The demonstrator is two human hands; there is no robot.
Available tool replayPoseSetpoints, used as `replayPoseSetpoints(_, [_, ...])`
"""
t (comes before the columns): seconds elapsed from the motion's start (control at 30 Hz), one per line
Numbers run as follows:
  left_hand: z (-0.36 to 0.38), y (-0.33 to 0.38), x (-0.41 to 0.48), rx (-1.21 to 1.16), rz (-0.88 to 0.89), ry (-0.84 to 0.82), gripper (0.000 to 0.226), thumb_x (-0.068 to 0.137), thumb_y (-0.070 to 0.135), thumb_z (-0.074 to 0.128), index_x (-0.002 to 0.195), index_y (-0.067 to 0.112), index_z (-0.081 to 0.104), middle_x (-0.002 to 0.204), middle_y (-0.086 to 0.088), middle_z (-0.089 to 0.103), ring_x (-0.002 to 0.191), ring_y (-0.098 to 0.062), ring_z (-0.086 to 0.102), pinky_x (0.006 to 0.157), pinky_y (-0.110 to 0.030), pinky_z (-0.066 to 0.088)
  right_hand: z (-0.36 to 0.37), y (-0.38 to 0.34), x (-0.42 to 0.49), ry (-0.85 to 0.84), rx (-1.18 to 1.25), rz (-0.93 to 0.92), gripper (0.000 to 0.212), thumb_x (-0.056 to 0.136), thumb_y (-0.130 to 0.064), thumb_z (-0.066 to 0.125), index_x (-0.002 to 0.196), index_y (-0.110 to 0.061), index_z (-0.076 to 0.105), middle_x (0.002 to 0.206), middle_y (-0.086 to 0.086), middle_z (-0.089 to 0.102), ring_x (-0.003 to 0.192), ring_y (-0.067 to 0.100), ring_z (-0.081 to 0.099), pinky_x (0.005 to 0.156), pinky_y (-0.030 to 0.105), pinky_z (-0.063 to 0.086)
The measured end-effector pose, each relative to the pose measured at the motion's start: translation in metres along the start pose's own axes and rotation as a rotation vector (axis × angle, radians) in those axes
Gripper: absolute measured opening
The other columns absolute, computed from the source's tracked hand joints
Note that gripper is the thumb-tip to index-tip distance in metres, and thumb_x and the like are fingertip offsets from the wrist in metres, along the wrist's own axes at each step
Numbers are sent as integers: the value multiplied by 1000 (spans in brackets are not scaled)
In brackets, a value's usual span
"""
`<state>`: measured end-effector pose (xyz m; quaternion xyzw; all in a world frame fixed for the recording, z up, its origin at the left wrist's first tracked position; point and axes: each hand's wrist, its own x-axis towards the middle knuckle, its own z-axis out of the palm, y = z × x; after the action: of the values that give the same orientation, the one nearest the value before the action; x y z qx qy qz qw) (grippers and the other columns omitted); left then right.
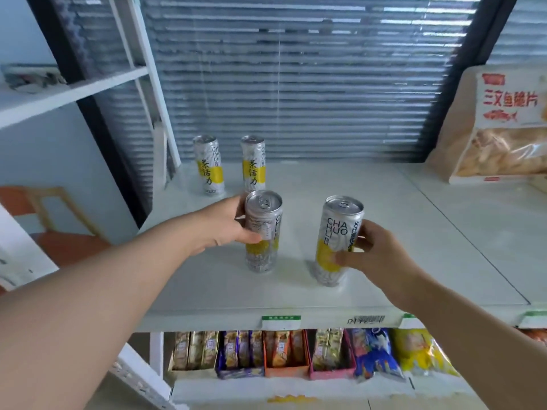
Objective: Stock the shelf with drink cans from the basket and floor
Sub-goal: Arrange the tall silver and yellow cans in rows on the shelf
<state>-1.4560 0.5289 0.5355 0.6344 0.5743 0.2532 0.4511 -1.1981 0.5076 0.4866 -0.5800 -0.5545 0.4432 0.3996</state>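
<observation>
A white shelf [384,232] before closed blinds holds two cans [208,164] at 11 o'clock, labels outward. The left hand [225,226] grips a third can [262,232] and the right hand [376,253] a fourth [337,241], both upright, probably starting a front row.

We see a white flat metal shelf [384,232] bearing four tall silver-and-yellow drink cans: two at the rear left [208,165] [253,162], two nearer the front [262,232] [336,241]; a beige snack bag [500,128] stands far right.
</observation>
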Motion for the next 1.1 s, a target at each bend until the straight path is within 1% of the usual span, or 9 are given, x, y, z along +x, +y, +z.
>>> replayPoseSetpoints(0.13, [-12, 5, -4, 84, 8, -104, 67, 73, 0, 78, 126, 28, 46, 116, 16, 59, 109, 0, 54, 84, -13, 43, -1, 0, -2, -36, -11, 3, 53, 66, 6, 81, 110, -15, 62, 106, 1, 71, 104, 17, 65, 90, 34, 51])
replayPoseSetpoints(0.27, [-15, 31, -8, 295, -28, 52, 84, 50, 65, 75, 120, 30, 45, 108, 12, 52, 98, -10, 52, 75, -27, 46, -3, 2, -9, -79, -35, 26, 57, 66, 8, 81, 112, -17, 60, 110, -2, 70, 108, 13, 63, 94, 33, 48])
replayPoseSetpoints(0.33, [-14, 41, -7, 488, -8, 118, 88, 43, 76, 69, 113, 26, 50, 102, 7, 53, 91, -15, 54, 73, -31, 47, -2, 3, -12, -84, -18, 19, 57, 67, 9, 79, 115, -16, 59, 111, -2, 70, 108, 12, 63, 96, 32, 48])
replayPoseSetpoints(0.47, [-15, 52, -3, 554, 39, 40, 57, 71, 36, 80, 122, 28, 56, 117, 7, 58, 103, -14, 57, 93, -31, 49, 7, -1, -18, -69, 37, -18, 53, 69, -10, 84, 115, -20, 58, 107, -2, 69, 103, 11, 64, 76, 17, 49])
replayPoseSetpoints(0.57, [-15, 60, -4, 508, 32, -111, 68, 80, 12, 73, 139, 29, 45, 140, 9, 48, 124, -9, 46, 104, -23, 37, 17, -4, -22, -38, 86, -49, 73, 56, -33, 86, 119, -21, 52, 106, -5, 66, 95, 2, 61, 62, 9, 48])
replayPoseSetpoints(0.73, [-8, 61, 4, 688, 15, 128, 65, 64, 61, 73, 119, 28, 59, 122, 6, 59, 110, -16, 56, 96, -32, 47, 23, 15, -20, 115, -122, -89, 75, 46, -56, 86, 111, -33, 55, 109, -5, 63, 98, 11, 60, 78, 31, 53])
replayPoseSetpoints(0.83, [-8, 62, 6, 611, 85, 89, 48, 71, 40, 80, 115, 26, 65, 114, 9, 64, 104, -13, 59, 94, -33, 50, 21, 22, -19, 131, -161, -105, 54, 56, -48, 84, 100, -39, 55, 106, -7, 65, 97, 13, 60, 85, 40, 54])
replayPoseSetpoints(0.97, [-8, 67, 4, 483, 54, -98, 68, 79, 14, 76, 139, 23, 47, 143, 8, 47, 130, -9, 45, 103, -21, 36, 20, 26, -18, 126, -141, -139, 43, 67, -33, 85, 92, -44, 52, 108, -9, 65, 99, 9, 59, 84, 33, 49])
replayPoseSetpoints(1.1, [-6, 66, 5, 764, -20, 55, 66, 64, 62, 74, 116, 24, 62, 116, 1, 67, 105, -21, 63, 86, -31, 50, 21, 31, -17, 133, -102, -154, 43, 67, -33, 85, 98, -41, 56, 108, -8, 65, 100, 9, 59, 83, 32, 50])
